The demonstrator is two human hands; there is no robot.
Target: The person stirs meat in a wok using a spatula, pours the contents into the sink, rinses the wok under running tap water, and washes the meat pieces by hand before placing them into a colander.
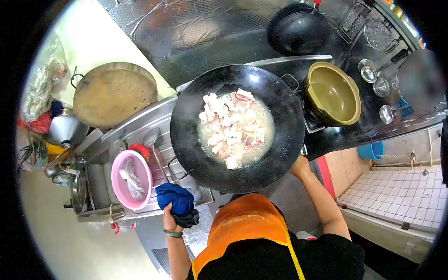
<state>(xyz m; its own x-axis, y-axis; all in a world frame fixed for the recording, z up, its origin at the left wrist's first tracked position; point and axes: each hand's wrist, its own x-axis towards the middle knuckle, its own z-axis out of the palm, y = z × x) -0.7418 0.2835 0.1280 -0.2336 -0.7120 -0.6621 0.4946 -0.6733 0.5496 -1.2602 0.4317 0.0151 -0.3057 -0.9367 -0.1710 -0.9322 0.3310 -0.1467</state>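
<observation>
A large black wok (284,135) holds pieces of pale meat (228,121) in cloudy liquid. My left hand (171,223), with a green bangle at the wrist, grips a dark blue cloth (175,198) just below the wok's left handle. At the wok's lower right edge is my right hand (300,167); its fingers are mostly hidden by the rim and a stove part, so their grip does not show. An olive-coloured pot (333,93) stands on the stove to the right of the wok.
A pink basin (132,179) with a plastic bag inside sits by the sink (98,186). A round wooden board (114,95) lies at the upper left. Behind the stove is another black wok (303,30). Ladles (368,74) hang at the right.
</observation>
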